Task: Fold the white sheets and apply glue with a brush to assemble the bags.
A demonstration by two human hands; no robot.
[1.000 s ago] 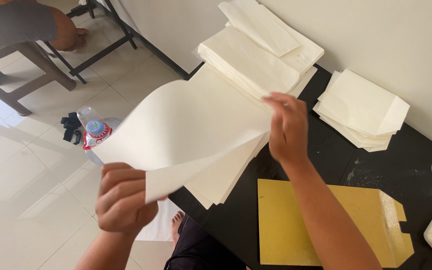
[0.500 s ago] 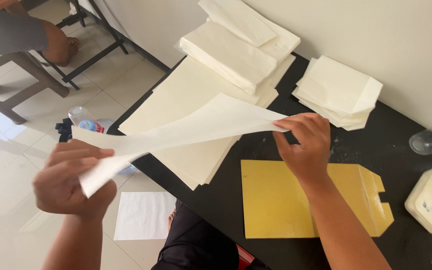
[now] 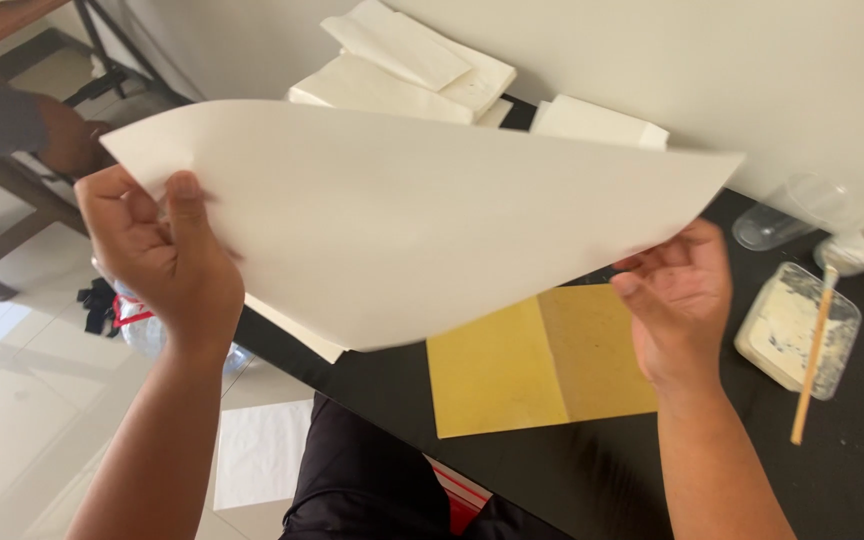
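Cream paper: a large sheet (image 3: 422,220) is held in the air above the black desk (image 3: 572,480), seen from the head camera. The left hand (image 3: 157,250) pinches the sheet's left corner, thumb on top and fingers closed beneath. The right hand (image 3: 677,305) grips the lower right edge, fingers curled under the paper. The raised sheet hides most of the desk's middle and left part. Below it, near the front edge, lies a yellow card template (image 3: 542,365), partly covered by the sheet. Stacks of folded cream paper (image 3: 412,65) lie along the far edge against the wall. Toward the right edge stands a clear tub of white paste (image 3: 797,330) with a wooden stick (image 3: 812,355) across it; a clear plastic cup (image 3: 782,215) lies behind. On the floor at left, a plastic bottle (image 3: 142,325) shows beside the wrist.
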